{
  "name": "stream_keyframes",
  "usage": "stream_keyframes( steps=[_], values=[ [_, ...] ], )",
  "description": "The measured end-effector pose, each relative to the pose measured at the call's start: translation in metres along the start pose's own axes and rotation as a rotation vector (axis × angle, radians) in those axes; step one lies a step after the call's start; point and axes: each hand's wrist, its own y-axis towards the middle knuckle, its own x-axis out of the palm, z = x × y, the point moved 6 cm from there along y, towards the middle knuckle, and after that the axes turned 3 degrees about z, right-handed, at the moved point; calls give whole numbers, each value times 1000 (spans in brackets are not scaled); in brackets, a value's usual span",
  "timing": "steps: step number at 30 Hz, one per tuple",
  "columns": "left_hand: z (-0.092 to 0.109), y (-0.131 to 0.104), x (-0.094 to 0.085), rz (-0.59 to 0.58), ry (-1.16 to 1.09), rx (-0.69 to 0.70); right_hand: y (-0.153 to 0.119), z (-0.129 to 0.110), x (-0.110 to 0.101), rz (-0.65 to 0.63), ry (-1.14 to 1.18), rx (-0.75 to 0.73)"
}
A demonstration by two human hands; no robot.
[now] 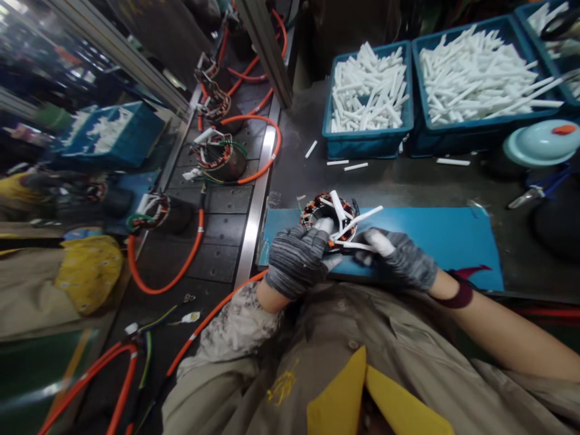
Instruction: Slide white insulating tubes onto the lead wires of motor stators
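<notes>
A round motor stator with copper-coloured windings stands on a blue mat, and several white sleeves stick out of its top. My left hand, in a grey striped glove with pale fingertips, rests closed on the stator's near left rim; its fingertips are partly hidden at the windings. On the right side of the stator, my right hand, gloved the same way, pinches the end of a white sleeve lying along the near rim.
Blue bins of white sleeves stand behind the mat, with a few loose sleeves before them. A cup with a light blue lid is at right. Leftward, stators with orange cables line a conveyor; a co-worker's gloved hand is beyond.
</notes>
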Motion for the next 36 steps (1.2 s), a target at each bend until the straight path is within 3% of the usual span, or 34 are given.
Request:
stream_keyframes(
  steps=[3,6,11,16,19,24,31,36],
  values=[
    [1,14,5,-137,-29,5,-7,22,-32,66,-121,73],
    [6,17,20,-174,-55,-5,-19,42,-50,130,-202,109],
    [40,-13,36,-57,6,118,-40,58,-41,269,-425,61],
    [65,-45,48,-106,111,217,-46,59,-29,254,-529,-79],
    [63,-50,52,-97,124,239,-46,61,-29,256,-550,-81],
    [50,-42,48,21,124,235,-45,64,-30,319,-591,-37],
    [28,-14,32,-20,-48,88,-45,62,-30,347,-553,-19],
    [7,19,19,-199,-185,-65,-43,59,-28,330,-521,-38]
  ],
)
